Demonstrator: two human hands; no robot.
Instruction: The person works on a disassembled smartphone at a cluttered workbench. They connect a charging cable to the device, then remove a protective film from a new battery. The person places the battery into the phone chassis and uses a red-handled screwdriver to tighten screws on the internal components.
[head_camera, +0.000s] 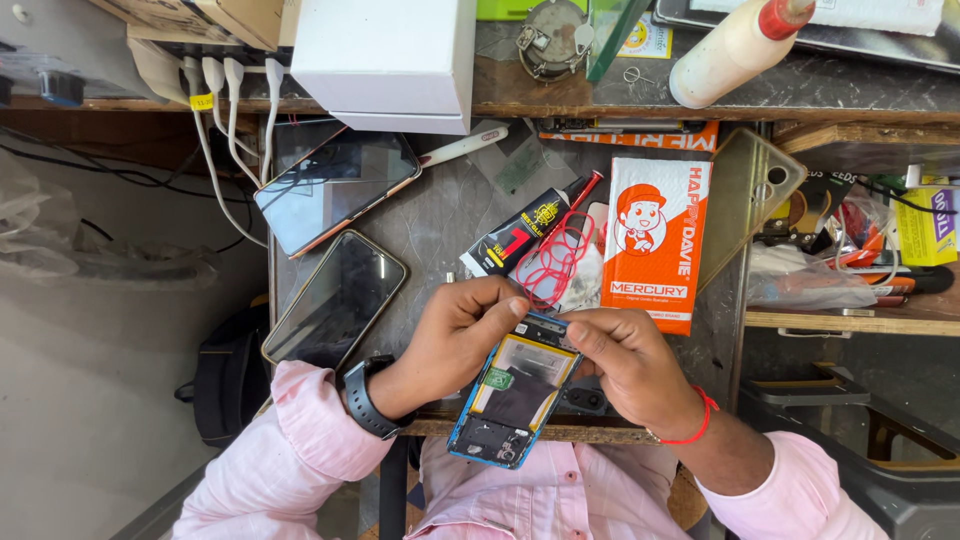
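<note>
An opened blue phone (512, 395) with its back off lies tilted between my hands, its battery and boards showing. My left hand (458, 335), with a black watch on the wrist, pinches the phone's top left edge. At the top right corner, my right hand (625, 358), wearing a red thread bracelet, grips the phone with its fingertips. Just beyond the phone lie a black glue tube with a red nozzle (530, 228) and a tangle of red thread (552, 262).
Two dark-screened phones (335, 298) (335, 185) lie at the left of the small worktable (440, 210). An orange and white packet (652, 240) and a clear phone case (748, 200) lie at the right. A shelf above holds a white box (385, 60) and a squeeze bottle (735, 45).
</note>
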